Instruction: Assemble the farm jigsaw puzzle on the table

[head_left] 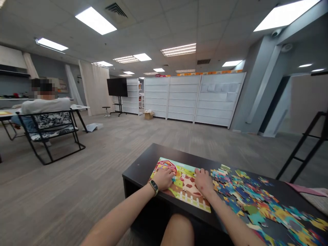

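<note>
A farm jigsaw puzzle with a red barn, a brown-spotted cow and a white fence lies flat on the black table. My left hand, with a fitness band on its wrist, rests over the puzzle's left half. Its fingers are curled down by a small teal puzzle piece, mostly covered by the fingertips. On the right side of the puzzle lies my right hand, its fingers apart and touching the top edge. It partly hides the cow.
Loose puzzle pieces are heaped over the table's right side, beside a pink-edged cloth or bag. A black metal frame stands at right. Far left, a person sits in a chair. White shelving lines the back.
</note>
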`<state>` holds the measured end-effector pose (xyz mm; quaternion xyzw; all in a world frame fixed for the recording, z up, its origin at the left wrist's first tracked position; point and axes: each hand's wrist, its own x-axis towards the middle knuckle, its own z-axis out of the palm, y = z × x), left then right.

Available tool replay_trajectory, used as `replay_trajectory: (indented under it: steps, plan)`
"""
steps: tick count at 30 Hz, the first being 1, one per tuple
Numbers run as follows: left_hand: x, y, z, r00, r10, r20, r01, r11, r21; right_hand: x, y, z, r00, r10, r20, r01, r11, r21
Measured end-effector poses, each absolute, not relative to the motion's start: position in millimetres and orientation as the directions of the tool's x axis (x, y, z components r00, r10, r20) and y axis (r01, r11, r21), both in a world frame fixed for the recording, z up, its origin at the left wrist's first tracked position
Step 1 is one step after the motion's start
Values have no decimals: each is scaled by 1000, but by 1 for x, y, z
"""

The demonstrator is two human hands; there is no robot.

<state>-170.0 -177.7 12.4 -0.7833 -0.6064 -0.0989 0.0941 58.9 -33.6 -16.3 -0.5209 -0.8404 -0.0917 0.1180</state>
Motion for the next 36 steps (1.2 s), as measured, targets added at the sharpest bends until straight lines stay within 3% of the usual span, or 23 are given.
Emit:
replay_trajectory:
  steps: [11, 20, 23, 26, 30, 36]
  plan:
    - [-168, -179, 13, 206, 938, 278, 976, -217, 10, 66, -30, -27, -421, 803, 423, 850, 512, -127]
    - [-177, -173, 10, 245, 957, 154, 948, -270, 169, 75, -11, -41, -311, 813, 492, 773, 518, -367]
    - [-178, -171, 10, 119, 982, 148, 969, -147, 196, 81, -3, -43, -234, 832, 503, 747, 484, -455]
    - [-173, -165, 7, -148, 972, 182, 974, 111, 199, 84, 0, -42, -198, 840, 506, 713, 478, -513]
    - [-164, -147, -1, -524, 827, 201, 848, 487, 208, 83, -1, -42, -223, 831, 509, 668, 511, -541]
    - [-160, -125, -14, -694, 698, 178, 719, 661, 214, 83, 5, -42, -269, 822, 502, 642, 542, -543]
